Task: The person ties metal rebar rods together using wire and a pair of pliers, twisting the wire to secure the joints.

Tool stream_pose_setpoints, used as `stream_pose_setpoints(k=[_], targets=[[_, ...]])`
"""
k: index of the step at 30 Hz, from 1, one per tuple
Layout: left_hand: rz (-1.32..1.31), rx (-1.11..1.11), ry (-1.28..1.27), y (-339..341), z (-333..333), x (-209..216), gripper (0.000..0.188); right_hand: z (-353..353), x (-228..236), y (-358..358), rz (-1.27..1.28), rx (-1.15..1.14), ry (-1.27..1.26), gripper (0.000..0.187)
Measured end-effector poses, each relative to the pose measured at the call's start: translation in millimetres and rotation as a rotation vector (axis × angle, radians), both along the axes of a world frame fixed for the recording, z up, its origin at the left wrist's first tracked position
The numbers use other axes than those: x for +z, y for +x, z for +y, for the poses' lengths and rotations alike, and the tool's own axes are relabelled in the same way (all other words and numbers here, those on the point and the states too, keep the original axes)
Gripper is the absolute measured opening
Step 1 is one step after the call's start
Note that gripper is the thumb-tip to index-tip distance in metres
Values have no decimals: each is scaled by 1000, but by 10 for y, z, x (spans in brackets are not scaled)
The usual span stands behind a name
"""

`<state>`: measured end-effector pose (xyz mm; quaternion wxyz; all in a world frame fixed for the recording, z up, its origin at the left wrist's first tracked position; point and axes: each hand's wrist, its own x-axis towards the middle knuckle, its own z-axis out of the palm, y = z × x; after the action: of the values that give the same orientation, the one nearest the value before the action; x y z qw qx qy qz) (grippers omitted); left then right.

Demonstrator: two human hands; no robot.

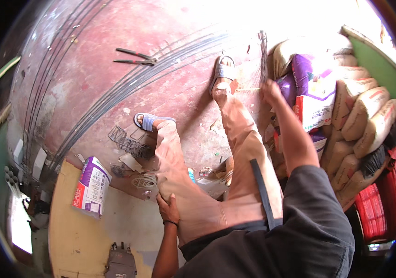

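Note:
My right hand point(271, 92) is stretched forward beside the stacked bags, its fingers closed on one end of a thin pale stick point(249, 89). The stick points left, its far end close to my right trouser cuff above the sandal point(224, 69). Just beyond that hand, a bundle of thin dark wires point(263, 55) lies on the floor. My left hand point(170, 211) rests on my left thigh, fingers laid over the tan trousers point(198, 204) and holding nothing. Long-handled pincers point(137, 58) lie on the floor ahead, away from both hands.
Long steel rods point(128, 85) curve across the red floor point(179, 21). Bent wire frames point(130, 143) and a pale cord coil point(145, 181) lie left of my leg. Brown sacks point(364, 111) and a purple-white bag point(316, 99) are piled right. Another bag point(91, 185) sits on a board point(68, 236).

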<state>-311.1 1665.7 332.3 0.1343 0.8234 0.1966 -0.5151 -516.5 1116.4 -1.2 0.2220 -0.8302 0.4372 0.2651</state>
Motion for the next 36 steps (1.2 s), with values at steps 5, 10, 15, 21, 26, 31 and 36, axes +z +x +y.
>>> stream_pose_setpoints(k=[5, 10, 15, 21, 26, 31, 36], targets=[[12, -141, 167, -290, -603, -182, 63, -965, -1051, 901, 324, -75, -6, 38], [-181, -283, -82, -139, -1916, -973, 56, -1477, -1661, 918, 253, -479, -101, 71], [-311, -145, -545, 137, -3817, -2653, 32, -1369, -1745, 757, 181, -251, -325, 36], [-463, -549, -772, 573, -5642, -3955, 30, -1193, -1270, 770, -187, -482, 97, 31], [-101, -588, -804, 353, -6203, -3975, 32, -1132, -804, 411, -264, -504, 160, 23], [75, -468, -940, 299, -6160, -4002, 25, -1075, -598, 380, -290, -503, 271, 25], [129, -233, -831, 252, -6066, -4069, 13, -974, -762, 275, -445, -459, 162, 35]])
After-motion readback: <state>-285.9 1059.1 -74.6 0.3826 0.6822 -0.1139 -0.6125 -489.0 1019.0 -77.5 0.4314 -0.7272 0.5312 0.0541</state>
